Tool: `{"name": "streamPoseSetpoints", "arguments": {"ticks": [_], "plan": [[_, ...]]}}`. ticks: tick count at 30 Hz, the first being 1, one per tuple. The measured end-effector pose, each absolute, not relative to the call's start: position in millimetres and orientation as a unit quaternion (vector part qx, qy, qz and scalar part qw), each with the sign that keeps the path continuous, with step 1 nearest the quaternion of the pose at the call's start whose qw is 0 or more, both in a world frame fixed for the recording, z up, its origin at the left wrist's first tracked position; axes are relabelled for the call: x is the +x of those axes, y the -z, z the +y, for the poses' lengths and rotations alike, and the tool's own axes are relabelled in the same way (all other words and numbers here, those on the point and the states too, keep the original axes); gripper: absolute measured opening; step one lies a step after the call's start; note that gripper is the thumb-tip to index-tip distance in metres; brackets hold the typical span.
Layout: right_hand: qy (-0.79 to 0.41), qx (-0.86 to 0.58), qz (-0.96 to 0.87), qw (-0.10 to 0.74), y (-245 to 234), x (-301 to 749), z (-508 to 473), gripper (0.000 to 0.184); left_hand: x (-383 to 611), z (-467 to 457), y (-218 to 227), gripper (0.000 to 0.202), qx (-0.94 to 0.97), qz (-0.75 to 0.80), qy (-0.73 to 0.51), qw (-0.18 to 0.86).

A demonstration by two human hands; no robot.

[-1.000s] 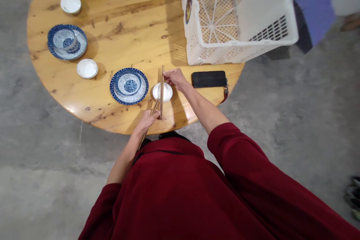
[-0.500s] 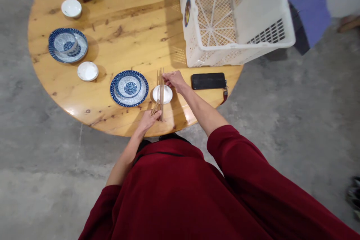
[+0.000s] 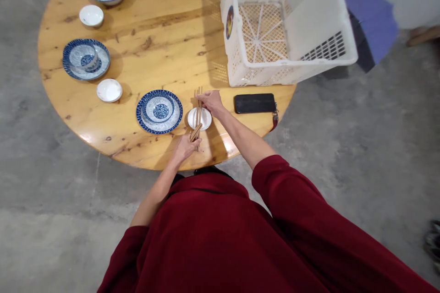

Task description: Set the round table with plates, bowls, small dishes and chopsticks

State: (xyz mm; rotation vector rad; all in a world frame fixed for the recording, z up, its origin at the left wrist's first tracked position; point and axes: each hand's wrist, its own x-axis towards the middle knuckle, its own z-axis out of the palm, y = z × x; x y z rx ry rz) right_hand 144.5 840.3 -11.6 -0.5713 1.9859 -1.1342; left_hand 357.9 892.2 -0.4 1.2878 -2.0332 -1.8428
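Observation:
My right hand (image 3: 211, 101) pinches a pair of chopsticks (image 3: 199, 112) near their far ends. They run lengthwise above or across a small white dish (image 3: 206, 120); whether they rest on it I cannot tell. Closed around a short bundle of chopsticks (image 3: 195, 132), my left hand (image 3: 184, 148) is near the table edge, by the near ends of that pair. Just left of the dish lies a blue-patterned plate (image 3: 140, 121) with a matching bowl (image 3: 161, 111) on it.
A white plastic crate (image 3: 261, 74) stands on the round wooden table (image 3: 161, 59), with a black phone (image 3: 254, 103) in front. Along the left are plates with bowls (image 3: 85, 61) and white dishes (image 3: 109, 90). A purple umbrella (image 3: 373, 20) is beyond the crate.
The chopsticks under my right hand have come closer together and tilt slightly. My left hand has moved a little right, its bundle now overlapping their near part. The camera view has shifted slightly.

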Motion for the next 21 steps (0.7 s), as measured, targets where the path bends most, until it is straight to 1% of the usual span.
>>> {"name": "streamPoseSetpoints", "arguments": {"ticks": [9,21], "plan": [[0.449,-0.228,0.767,0.398,12,144,839,0.024,355,891,0,0.021,0.437,-0.68,0.587,0.026],[0.445,-0.21,0.756,0.431,-6,148,841,0.021,353,892,8,0.022,0.435,-0.583,0.685,0.039]]}}
